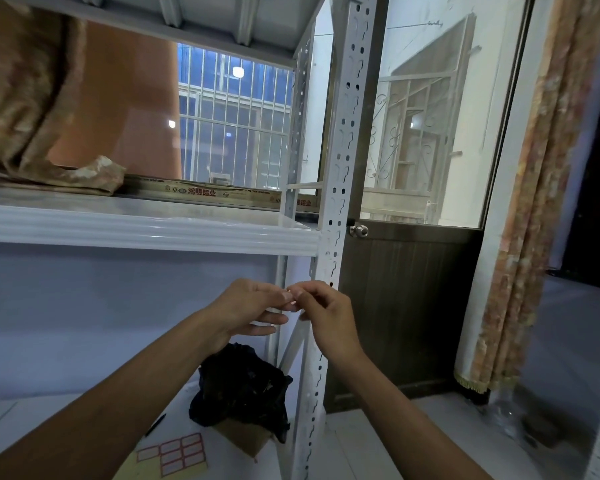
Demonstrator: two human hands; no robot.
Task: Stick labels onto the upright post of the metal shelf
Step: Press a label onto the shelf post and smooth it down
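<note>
The white perforated upright post (343,140) of the metal shelf runs from top to bottom, right of centre. Both my hands meet just left of it, below the middle shelf board. Between the fingertips of my left hand (253,306) and my right hand (323,317) sits a small red-edged label (291,296), pinched from both sides and mostly hidden by the fingers. A sheet of red-bordered labels (179,452) lies on the lower shelf board near the bottom edge of the view.
A black plastic bag (243,386) over a cardboard box sits on the lower shelf beside the post. Folded brown fabric (32,98) lies on the middle shelf (146,226). A dark door with a knob (359,231) stands behind the post, a curtain (534,202) at right.
</note>
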